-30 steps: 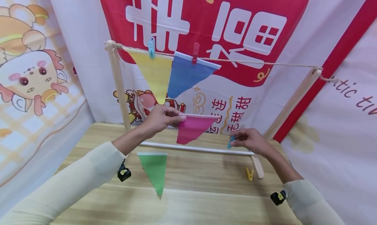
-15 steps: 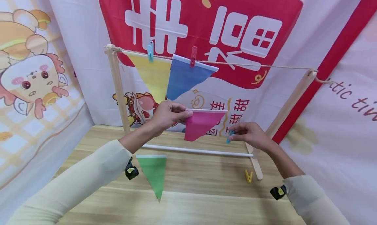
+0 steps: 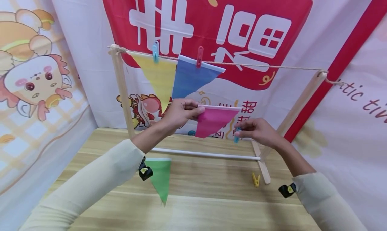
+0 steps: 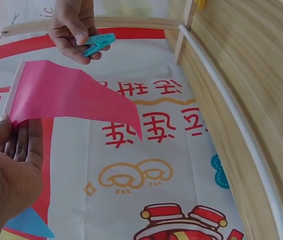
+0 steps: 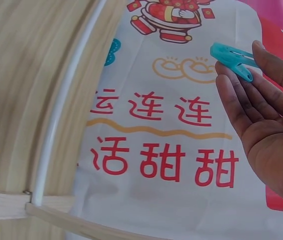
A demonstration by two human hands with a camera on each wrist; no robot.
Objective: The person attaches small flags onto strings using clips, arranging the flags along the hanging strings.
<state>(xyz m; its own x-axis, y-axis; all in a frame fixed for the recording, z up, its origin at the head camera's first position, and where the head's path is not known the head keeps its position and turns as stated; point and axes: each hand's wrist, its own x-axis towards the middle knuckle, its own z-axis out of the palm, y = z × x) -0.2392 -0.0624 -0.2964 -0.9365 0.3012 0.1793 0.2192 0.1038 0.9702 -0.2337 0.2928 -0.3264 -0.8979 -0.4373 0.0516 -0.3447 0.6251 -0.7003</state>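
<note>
My left hand (image 3: 178, 113) pinches the left end of a pink pennant (image 3: 216, 120) along its white top edge. The pennant hangs below and in front of the string (image 3: 257, 66). To its right, my right hand (image 3: 258, 131) holds a light-blue clothespin (image 5: 234, 60) between thumb and fingers. On the string hang a yellow pennant (image 3: 158, 78) under a blue clothespin (image 3: 155, 52) and a blue pennant (image 3: 193, 78) under a red clothespin (image 3: 199, 57). A green pennant (image 3: 160, 177) lies on the table, its upper left corner hidden by the left wrist camera.
The string runs between two wooden posts, the left post (image 3: 122, 89) and the right post (image 3: 302, 106). A white rod (image 3: 208, 154) joins them low down. A yellow clothespin (image 3: 256, 180) lies on the wooden table (image 3: 217, 210) near the right foot. A printed cloth backdrop stands behind.
The left hand has carried the pink pennant to the right and up toward the string. My right hand has risen a little with its clothespin, and the two hands are closer together.
</note>
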